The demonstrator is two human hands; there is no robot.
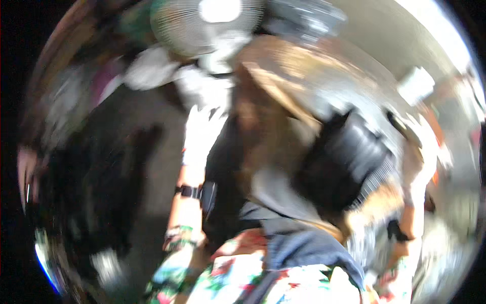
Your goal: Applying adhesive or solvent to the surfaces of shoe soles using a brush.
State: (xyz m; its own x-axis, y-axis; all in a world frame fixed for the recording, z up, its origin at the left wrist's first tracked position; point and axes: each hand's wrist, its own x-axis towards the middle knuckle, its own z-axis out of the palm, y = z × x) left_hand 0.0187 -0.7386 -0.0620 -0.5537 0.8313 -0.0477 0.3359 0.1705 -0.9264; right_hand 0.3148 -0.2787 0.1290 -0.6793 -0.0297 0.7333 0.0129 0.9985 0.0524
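The view is badly motion-blurred, so many outlines are soft. In the centre-left of the frame, the left hand (204, 133) points toward the top with its fingers stretched out. Its fingertips meet the lower edge of a pale, whitish, soft-looking object (202, 87); whether they grip it or merely lie against it, I cannot tell. Below, a dark wristwatch with a black strap (189, 191) circles the left wrist, and a sleeve in a multicoloured floral print (174, 271) covers the forearm near the bottom edge.

At the right of the frame, the right hand (424, 147) reaches upward beside a small, dark, rounded object (396, 121). Its fingers are smeared, and I cannot tell whether they are closed on that object.

Between the two hands, right of centre, sits a large, glossy black bundle with ridged folds (349, 157), near the right hand. Behind it, a brown, curved, wood-coloured surface (276, 58) spreads across the upper middle.

At the top, left of centre, stands a round fan with a pale wire guard (174, 23), and to its right lies a greyish, shiny, plastic-looking bundle (304, 20). A white, cylinder-like container (416, 85) shows at the upper right. At the bottom centre, a blue-grey cloth apron (309, 248) crosses the person's lap.
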